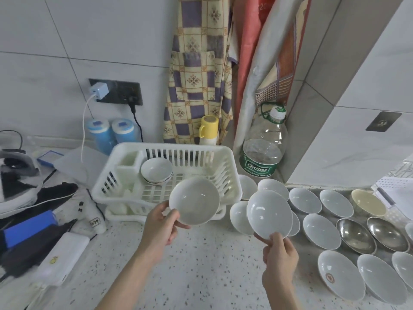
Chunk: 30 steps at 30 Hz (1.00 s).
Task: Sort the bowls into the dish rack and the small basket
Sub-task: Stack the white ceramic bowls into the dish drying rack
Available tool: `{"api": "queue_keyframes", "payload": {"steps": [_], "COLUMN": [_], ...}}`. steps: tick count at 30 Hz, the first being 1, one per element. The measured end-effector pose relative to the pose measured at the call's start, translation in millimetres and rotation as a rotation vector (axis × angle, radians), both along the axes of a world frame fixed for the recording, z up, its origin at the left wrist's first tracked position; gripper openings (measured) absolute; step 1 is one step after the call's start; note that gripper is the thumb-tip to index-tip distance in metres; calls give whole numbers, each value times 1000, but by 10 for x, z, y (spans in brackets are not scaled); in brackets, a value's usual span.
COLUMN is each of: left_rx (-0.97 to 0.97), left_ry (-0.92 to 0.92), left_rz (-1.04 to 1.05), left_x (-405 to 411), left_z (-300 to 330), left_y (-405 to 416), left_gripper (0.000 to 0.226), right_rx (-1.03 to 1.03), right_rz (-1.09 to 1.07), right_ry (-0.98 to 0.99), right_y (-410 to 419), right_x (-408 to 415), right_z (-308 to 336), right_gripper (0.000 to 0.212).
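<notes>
My left hand pinches the near rim of a white bowl and holds it in the air over the front edge of the white plastic dish rack. Inside the rack a small stack of white bowls sits beside the cutlery cup. My right hand pinches the lower rim of a second white bowl, lifted above the bowls on the counter. Several white bowls, two steel bowls and a cream bowl lie spread on the counter at right. No small basket is in view.
A large clear water bottle and a yellow cup stand behind the rack. Chargers, cables, a power bank and dark cloth crowd the left counter. A wall corner rises at right. Speckled counter lies between my arms.
</notes>
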State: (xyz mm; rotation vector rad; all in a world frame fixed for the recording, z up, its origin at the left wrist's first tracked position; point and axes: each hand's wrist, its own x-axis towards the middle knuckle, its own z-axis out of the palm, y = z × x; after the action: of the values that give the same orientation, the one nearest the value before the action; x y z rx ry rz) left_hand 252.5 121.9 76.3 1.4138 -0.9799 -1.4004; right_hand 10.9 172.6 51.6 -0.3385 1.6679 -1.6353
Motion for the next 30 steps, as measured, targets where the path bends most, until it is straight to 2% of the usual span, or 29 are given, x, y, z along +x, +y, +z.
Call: {"api": "queue_keyframes", "payload": {"steps": [5, 8, 12, 13, 16, 19, 25, 30], "left_rx": [-29, -52, -36, -35, -31, -22, -12, 6], "left_ry": [-66, -104, -153, -159, -155, -155, -145, -178], "left_rz": [93, 124, 181, 190, 209, 216, 197, 159], "left_x": [629, 910, 1206, 1265, 1403, 1474, 1425, 1371], "left_z": [84, 93, 80, 71, 23, -41, -104, -161], "left_y": [-235, -397, -703, -785, -987, -1148, -1420, -1655], "left_gripper": [36, 33, 30, 30, 30, 30, 30, 27], "right_rx": [-60, -71, -90, -90, -51, -35, 41, 33], "right_rz": [163, 226, 344, 357, 345, 339, 391, 419], "right_ry": [166, 288, 437, 442, 464, 461, 344, 231], "right_y": [-457, -706, -1026, -1109, -1330, -1515, -1774, -2031], "right_x": [420, 665, 874, 916, 1036, 1159, 1297, 1326], "right_z": [232, 303, 370, 372, 327, 239, 65, 36], "right_gripper": [34, 20, 16, 14, 31, 32, 48, 24]}}
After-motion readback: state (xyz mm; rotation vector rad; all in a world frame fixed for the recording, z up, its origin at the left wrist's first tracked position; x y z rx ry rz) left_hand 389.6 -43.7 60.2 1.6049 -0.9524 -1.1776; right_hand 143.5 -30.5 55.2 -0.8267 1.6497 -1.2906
